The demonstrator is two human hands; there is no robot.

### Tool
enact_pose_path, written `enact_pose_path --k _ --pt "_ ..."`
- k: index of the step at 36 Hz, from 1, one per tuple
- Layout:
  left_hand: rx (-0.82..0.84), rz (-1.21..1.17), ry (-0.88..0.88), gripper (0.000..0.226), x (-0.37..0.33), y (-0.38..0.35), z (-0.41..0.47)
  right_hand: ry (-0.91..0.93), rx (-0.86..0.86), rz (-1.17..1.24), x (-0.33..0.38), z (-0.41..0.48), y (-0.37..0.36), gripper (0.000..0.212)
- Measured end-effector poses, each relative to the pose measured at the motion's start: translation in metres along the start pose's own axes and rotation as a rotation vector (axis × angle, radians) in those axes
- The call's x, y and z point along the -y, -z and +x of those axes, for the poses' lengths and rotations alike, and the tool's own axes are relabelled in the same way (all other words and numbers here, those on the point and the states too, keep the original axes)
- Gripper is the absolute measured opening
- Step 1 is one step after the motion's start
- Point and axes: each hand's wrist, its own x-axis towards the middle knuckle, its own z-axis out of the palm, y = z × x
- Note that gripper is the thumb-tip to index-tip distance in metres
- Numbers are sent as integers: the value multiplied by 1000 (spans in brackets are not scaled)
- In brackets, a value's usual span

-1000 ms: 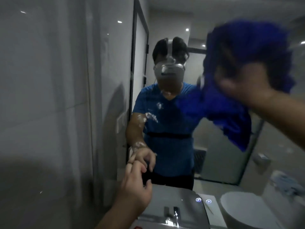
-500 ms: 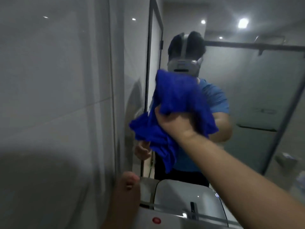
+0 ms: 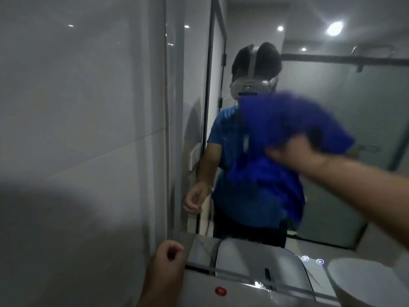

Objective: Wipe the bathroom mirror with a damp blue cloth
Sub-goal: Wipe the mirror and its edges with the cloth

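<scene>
The person (image 3: 354,185) wears a blue short-sleeved T-shirt (image 3: 223,134), dark trousers (image 3: 243,231) and a grey headset (image 3: 247,87) with 1 top strap (image 3: 252,63).

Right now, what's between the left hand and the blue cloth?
Head view: only bare mirror, showing the person's reflection; no object between left hand and blue cloth.

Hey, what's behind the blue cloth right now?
The mirror is behind the blue cloth, gripped by the right hand. It hides the reflected chest and one arm; that patch of glass cannot be seen.

Right hand (image 3: 294,151) raised, blurred, seemingly clenched; left hand (image 3: 167,260) loosely curled.
</scene>
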Motion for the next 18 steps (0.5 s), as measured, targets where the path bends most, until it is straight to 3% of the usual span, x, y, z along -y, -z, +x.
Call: enact_pose_path --k 1,2,4,6,9,14,16,18 --pt "-20 36 -2 21 -1 -3 -1 -70 -28 -1 4 20 16 44" --pt "-18 65 0 24 -3 -6 -5 -224 -80 166 -5 50 29 47" --pt "5 78 -14 22 -4 -14 -13 -430 -281 163 -4 100 60 51" --pt "31 82 -24 20 -2 -21 -20 -462 -437 148 8 116 63 50" --pt "40 87 -38 24 5 -29 -22 -437 -531 264 31 109 44 46" --pt "3 88 -5 26 12 -26 -14 11 -274 356 98 22 -36 53" --pt "-20 42 40 22 15 -24 -10 61 -65 368 113 -25 -72 48" --pt "-9 49 56 13 16 -24 -9 -7 320 373 116 -77 -106 39"
